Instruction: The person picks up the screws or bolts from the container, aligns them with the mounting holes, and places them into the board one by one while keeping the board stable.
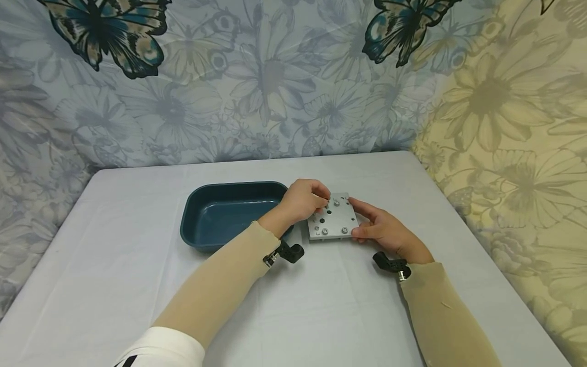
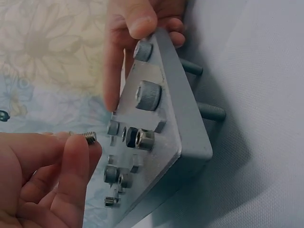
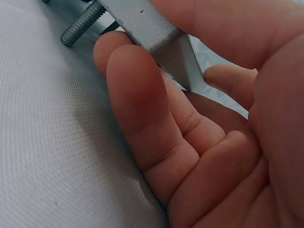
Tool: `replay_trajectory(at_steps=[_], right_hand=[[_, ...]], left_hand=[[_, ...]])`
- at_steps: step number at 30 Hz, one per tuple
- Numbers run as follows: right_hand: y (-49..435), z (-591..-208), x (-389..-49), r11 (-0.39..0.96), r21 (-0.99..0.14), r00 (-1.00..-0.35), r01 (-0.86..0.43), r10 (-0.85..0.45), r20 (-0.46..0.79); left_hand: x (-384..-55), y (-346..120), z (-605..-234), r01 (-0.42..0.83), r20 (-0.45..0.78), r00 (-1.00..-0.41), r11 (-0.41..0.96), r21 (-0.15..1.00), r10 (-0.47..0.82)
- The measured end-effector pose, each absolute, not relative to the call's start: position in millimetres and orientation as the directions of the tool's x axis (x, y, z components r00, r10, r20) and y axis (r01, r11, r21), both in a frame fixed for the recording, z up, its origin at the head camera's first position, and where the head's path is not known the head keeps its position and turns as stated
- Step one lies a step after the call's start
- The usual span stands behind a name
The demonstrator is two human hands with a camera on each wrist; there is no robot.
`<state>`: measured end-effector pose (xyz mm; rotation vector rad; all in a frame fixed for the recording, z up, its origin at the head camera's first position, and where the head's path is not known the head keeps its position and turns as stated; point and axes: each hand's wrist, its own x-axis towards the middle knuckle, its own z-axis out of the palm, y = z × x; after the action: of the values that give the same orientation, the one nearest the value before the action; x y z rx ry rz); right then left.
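A silver metal plate (image 1: 339, 220) with several holes and screws is held slightly off the table, its near side towards me. My right hand (image 1: 387, 229) grips its right edge, thumb near the front corner and other fingers behind and beneath. In the left wrist view, socket-head screws (image 2: 148, 96) stand up from the plate's face, and threaded shanks (image 2: 212, 112) stick out of the underside. My left hand (image 1: 302, 200) is over the plate's upper left part. Between thumb and forefinger it pinches a small threaded screw (image 2: 90, 137), apart from the plate; its other end is hidden.
A dark teal rectangular dish (image 1: 202, 246) stands just left of the plate, partly behind my left forearm. A white cloth (image 1: 293, 316) covers the table. Patterned fabric (image 1: 275, 102) hangs behind it and to the right. Each wrist carries a small black camera mount (image 1: 390, 262).
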<state>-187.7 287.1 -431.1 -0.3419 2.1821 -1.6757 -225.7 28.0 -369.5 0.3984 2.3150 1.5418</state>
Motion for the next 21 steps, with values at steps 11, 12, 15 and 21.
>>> replay_trajectory(at_steps=[11, 12, 15, 21], right_hand=[[288.0, -430.8, -187.6, 0.251, -0.968, -0.901, 0.031, -0.411, -0.135], [288.1, -430.8, -187.7, 0.249, -0.968, -0.901, 0.03, -0.412, -0.134], [288.2, -431.0, -187.5, 0.256, -0.966, -0.902, 0.029, -0.411, -0.136], [288.0, -431.8, -187.1, 0.252, -0.968, -0.9, 0.022, -0.416, -0.129]], left_hand=[[-229.1, 39.9, -373.4, 0.22, -0.057, -0.893, 0.544, 0.809, 0.446], [-229.4, 41.0, -374.4, 0.227, -0.053, -0.892, 0.547, 0.805, 0.449], [-229.4, 43.5, -376.1, 0.268, -0.035, -0.888, 0.577, 0.772, 0.459], [-226.4, 46.3, -375.2, 0.371, 0.017, -0.876, 0.65, 0.663, 0.483]])
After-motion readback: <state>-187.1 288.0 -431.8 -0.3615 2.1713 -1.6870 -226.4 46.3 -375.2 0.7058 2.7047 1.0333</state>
